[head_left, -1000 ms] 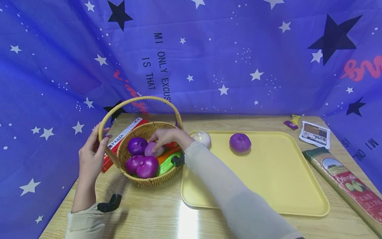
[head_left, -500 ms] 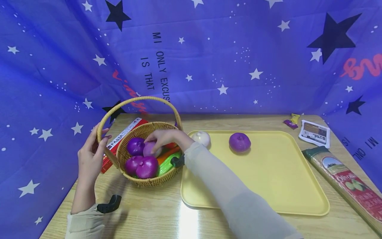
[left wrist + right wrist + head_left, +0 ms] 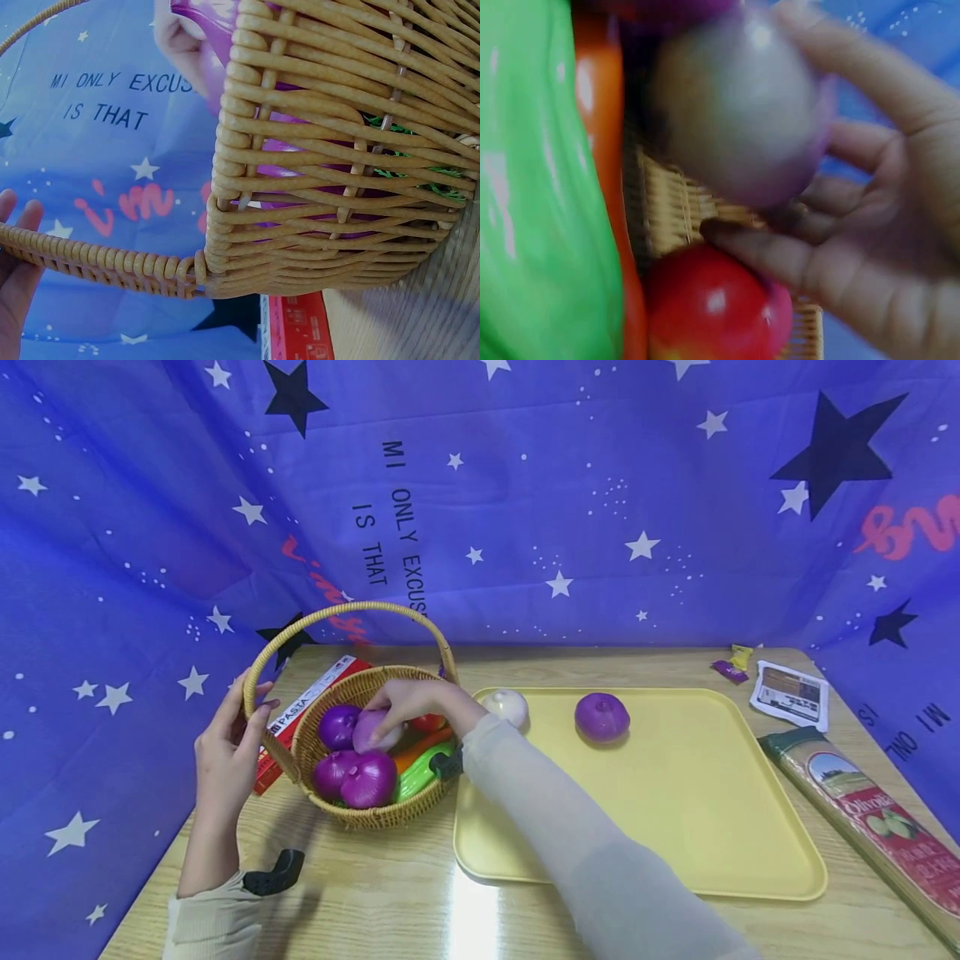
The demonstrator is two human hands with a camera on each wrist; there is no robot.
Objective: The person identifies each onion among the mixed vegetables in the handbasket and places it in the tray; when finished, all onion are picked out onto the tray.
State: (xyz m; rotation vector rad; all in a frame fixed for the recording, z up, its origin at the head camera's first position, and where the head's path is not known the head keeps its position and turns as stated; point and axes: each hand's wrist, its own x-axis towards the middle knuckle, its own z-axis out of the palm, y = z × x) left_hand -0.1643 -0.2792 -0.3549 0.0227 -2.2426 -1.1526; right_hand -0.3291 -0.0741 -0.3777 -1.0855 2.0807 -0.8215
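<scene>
A wicker basket (image 3: 375, 814) with a tall hoop handle stands on the wooden table at the left. It holds several purple onions (image 3: 369, 779), a green vegetable (image 3: 420, 770), an orange carrot and a red item (image 3: 716, 311). My right hand (image 3: 408, 703) reaches into the basket and grips a pale purple onion (image 3: 372, 732) (image 3: 739, 120), fingers curled round it. My left hand (image 3: 228, 752) holds the basket's handle (image 3: 97, 262) at its left side, fingers straight along it.
A yellow tray (image 3: 675, 827) lies right of the basket with a white onion (image 3: 506, 706) and a purple onion (image 3: 602, 717) on it. A red pasta box (image 3: 300, 710) lies behind the basket. A long pasta packet (image 3: 873, 827) and small packets (image 3: 791, 693) lie at the right edge.
My right hand has lifted the pale purple onion slightly up and left inside the basket. The left hand has stayed on the handle.
</scene>
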